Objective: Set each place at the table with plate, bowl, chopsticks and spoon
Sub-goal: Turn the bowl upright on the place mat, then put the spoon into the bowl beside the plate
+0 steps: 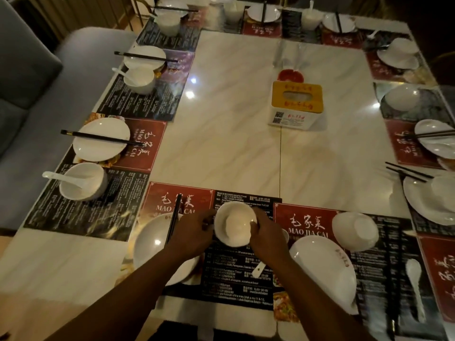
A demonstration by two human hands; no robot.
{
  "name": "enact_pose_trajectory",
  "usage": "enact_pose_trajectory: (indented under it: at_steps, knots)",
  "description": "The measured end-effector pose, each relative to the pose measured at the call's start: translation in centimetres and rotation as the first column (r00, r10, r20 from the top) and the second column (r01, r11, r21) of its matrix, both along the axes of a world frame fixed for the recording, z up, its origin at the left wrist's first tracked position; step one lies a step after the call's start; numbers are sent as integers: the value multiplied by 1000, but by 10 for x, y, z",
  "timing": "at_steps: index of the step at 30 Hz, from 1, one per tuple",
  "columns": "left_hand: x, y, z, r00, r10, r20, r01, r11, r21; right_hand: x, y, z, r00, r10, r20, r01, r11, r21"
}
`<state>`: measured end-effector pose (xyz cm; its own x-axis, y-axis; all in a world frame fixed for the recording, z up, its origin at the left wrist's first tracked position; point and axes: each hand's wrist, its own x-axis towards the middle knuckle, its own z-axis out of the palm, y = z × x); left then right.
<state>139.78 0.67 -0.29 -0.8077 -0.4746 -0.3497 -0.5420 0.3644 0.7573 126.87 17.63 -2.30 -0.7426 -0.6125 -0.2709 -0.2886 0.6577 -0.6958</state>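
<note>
Two bare forearms reach in from below. The left hand and the right hand curl their fingers around a round, glossy white ceramic bowl, over the black printed mat at the near edge of the marble-pattern table. Just left lies a smooth white plate with thin black chopsticks across it.

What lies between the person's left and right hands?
In the head view, a white bowl lies between them; the left hand holds one side and the right hand the other.
</note>
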Motion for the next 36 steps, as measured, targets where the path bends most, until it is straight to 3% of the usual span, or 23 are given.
enact_pose_trajectory:
  at_steps: [8, 25, 28, 32, 36]
  knots:
    - [29, 0, -9, 999, 27, 31, -28, 998, 62, 29, 6, -6, 998, -40, 56, 42, 998, -38]
    - [30, -2, -20, 999, -45, 6, 43, 989, 138, 39, 13, -4, 994, -109, 6, 109, 994, -10]
    - [30, -3, -19, 998, -67, -15, 68, 990, 121, 37, 15, -2, 991, -134, -12, 134, 990, 38]
    - [29, -3, -16, 997, -82, -9, 83, 992, 100, 38, 28, -2, 953, -258, -157, 282, 947, 154]
    - [26, 1, -14, 999, -33, -2, 33, 993, 113, 54, 40, -8, 973, -192, -125, 225, 906, 359]
